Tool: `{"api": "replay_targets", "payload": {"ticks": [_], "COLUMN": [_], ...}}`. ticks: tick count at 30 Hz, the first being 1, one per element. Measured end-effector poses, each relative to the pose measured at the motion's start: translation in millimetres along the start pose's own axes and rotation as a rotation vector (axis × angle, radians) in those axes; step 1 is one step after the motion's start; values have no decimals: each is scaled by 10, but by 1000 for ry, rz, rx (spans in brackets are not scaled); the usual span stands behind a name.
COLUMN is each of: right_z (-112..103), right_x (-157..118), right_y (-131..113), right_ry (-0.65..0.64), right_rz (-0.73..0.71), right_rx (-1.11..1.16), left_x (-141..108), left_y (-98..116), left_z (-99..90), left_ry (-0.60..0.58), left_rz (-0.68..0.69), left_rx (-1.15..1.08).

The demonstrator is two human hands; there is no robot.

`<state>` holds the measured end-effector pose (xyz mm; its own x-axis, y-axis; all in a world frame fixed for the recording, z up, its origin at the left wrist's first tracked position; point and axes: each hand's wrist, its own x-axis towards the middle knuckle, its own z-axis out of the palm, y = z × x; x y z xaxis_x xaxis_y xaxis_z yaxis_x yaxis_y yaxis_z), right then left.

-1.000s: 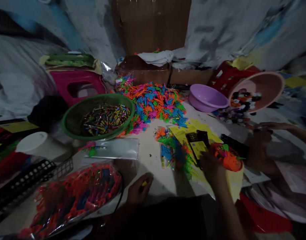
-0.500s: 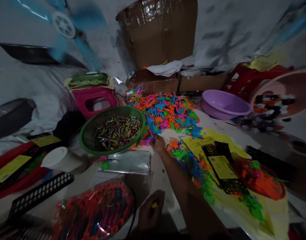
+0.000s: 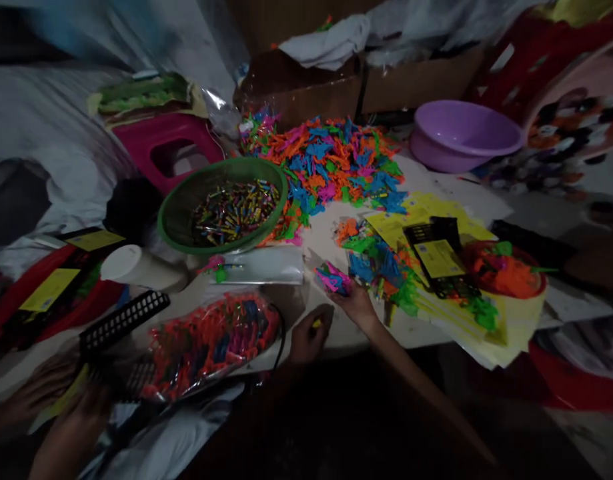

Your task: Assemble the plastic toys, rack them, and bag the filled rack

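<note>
My right hand [image 3: 356, 303] is closed around several pink and blue plastic pieces [image 3: 332, 277], held above the white table [image 3: 316, 237]. Near the table's front edge, my left hand [image 3: 310, 335] has curled fingers, with a small yellow item [image 3: 317, 323] showing between them. Behind my hands lies a large heap of orange, blue, green and pink plastic pieces [image 3: 331, 157]. A smaller pile [image 3: 373, 263] sits just right of my right hand. The green basket [image 3: 285, 200] holds many small striped sticks. Clear plastic bags [image 3: 273, 265] lie in front of it.
A filled clear bag [image 3: 211, 347] lies left of my left hand. Another person's hands [image 3: 81, 407] are at the lower left, by black lattice baskets. Yellow cards [image 3: 386, 230], a red basket [image 3: 506, 270] and a purple basin [image 3: 466, 137] stand to the right.
My right hand has come back from the heap's edge beside the green basket, now with pink and blue pieces. The view has tilted down, and another person's hands show at lower left.
</note>
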<state>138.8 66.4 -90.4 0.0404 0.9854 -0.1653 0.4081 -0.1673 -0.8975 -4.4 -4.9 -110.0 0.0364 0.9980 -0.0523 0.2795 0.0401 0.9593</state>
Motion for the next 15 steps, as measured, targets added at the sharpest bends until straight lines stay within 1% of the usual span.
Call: {"api": "replay_targets", "payload": {"ticks": [2, 3, 7, 9, 13, 15], "right_z": [-63, -102, -273, -340, -418, -447], "right_x": [-142, -199, -340, -368, -397, -418], "right_y": [19, 23, 54, 99, 219, 267], "right_ry": [-38, -28, 151, 210, 283, 340], "right_rz": [27, 16, -79, -97, -110, -123], "right_rx": [106, 107, -91, -122, 31, 95], "left_x": [-12, -19, -43, -43, -8, 12], "left_y": [25, 37, 81, 98, 148, 186], "left_z": [3, 2, -2, 1, 7, 8], "left_ry": [51, 80, 166, 189, 218, 250], "left_rz": [-47, -67, -104, -117, -158, -161], "left_rx": [-17, -24, -65, -70, -66, -91]}}
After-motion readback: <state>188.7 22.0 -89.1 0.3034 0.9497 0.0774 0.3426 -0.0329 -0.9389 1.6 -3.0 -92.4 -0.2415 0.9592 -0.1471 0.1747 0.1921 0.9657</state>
